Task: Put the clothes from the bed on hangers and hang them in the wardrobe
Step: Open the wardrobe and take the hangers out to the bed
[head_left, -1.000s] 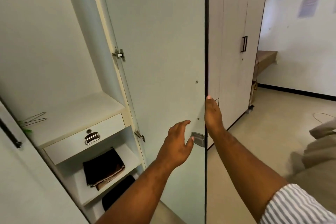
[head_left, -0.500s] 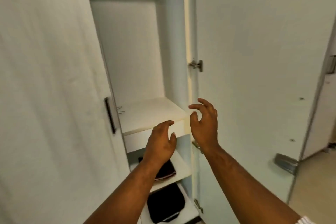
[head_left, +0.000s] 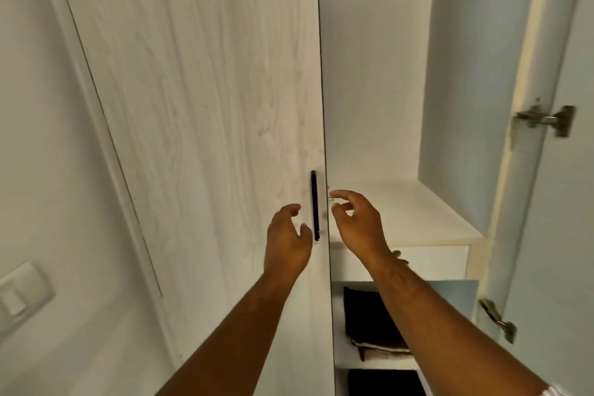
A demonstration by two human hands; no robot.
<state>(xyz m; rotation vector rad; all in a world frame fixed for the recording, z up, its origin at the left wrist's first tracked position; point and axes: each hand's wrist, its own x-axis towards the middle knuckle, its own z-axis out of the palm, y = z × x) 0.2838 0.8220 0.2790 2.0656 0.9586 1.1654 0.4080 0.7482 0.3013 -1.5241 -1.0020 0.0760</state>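
A tall white wardrobe point(head_left: 369, 106) fills most of the frame, seen from close up and slightly below. Its left door point(head_left: 193, 90) is closed and shows pale wood grain, with a slim black vertical handle point(head_left: 314, 202) near its right edge at the centre of the frame. The right door point(head_left: 575, 219) stands open along the right edge, with two metal hinges point(head_left: 546, 119) showing on its inner side.

Two bare forearms reach up from the bottom of the frame. The left hand point(head_left: 286, 244) hovers just left of the handle, fingers loosely curled and holding nothing; whether the thumb touches the handle cannot be told. The right hand point(head_left: 356, 222) is just right of the closed door's edge, in front of the open compartment, fingers loosely bent, thumb and forefinger apart, nothing in its grasp.

Inside the open compartment, a white shelf point(head_left: 411, 212) sits at centre right, with a drawer front point(head_left: 440, 262) below it. Under the drawer lies a folded dark cloth point(head_left: 373, 318), and another dark item point(head_left: 382, 381) sits on the level beneath, at the bottom edge.

A wall switch point(head_left: 19, 292) is at lower left, and a striped sleeve point(head_left: 557, 391) shows in the lower right corner.
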